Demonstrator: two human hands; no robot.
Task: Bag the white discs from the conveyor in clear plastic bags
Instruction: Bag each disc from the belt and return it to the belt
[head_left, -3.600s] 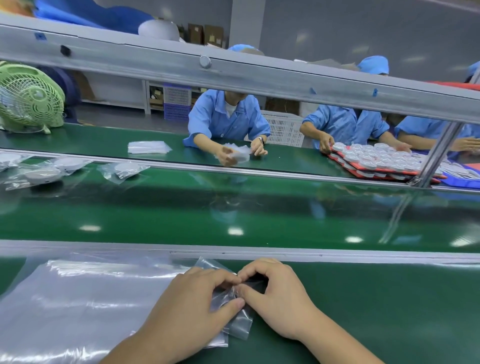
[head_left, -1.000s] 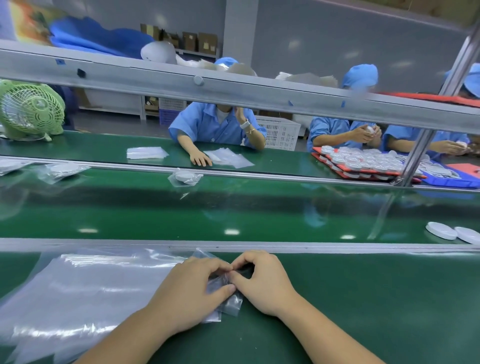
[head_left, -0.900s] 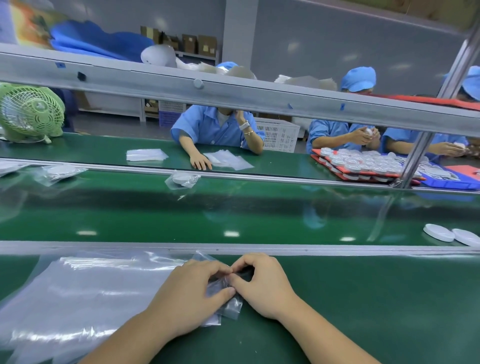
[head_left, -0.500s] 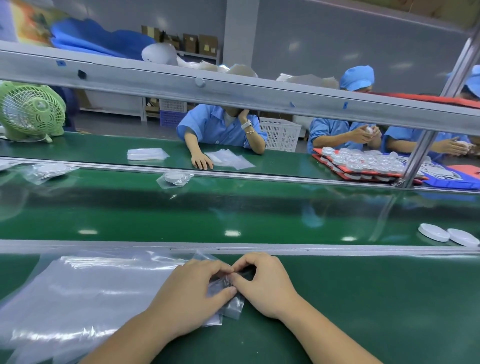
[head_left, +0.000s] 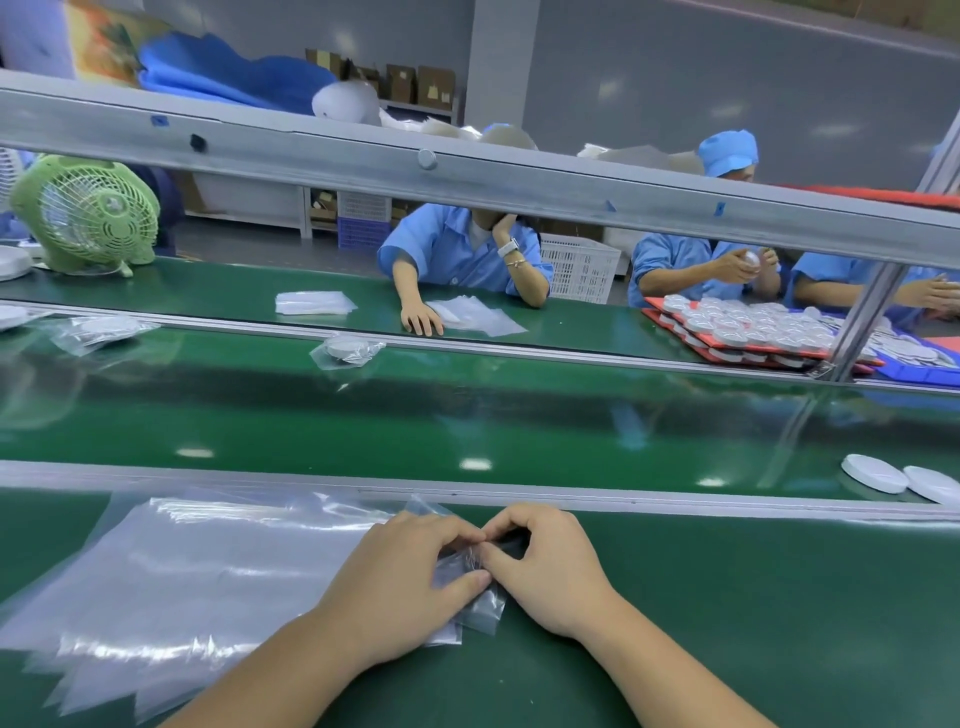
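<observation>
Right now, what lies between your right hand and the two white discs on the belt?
In the head view: bare green bench by the right hand, then the metal rail edging the belt; the discs lie just past it.

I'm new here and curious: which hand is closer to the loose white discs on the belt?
Right. The right hand sits left of the white discs, nearer the person; the left hand lies farther left.

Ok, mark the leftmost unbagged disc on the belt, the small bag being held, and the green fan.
unbagged disc (head_left: 874, 473): head view, top face.
small bag (head_left: 487, 609): head view, lower corner.
green fan (head_left: 98, 213): head view, front grille.
</observation>
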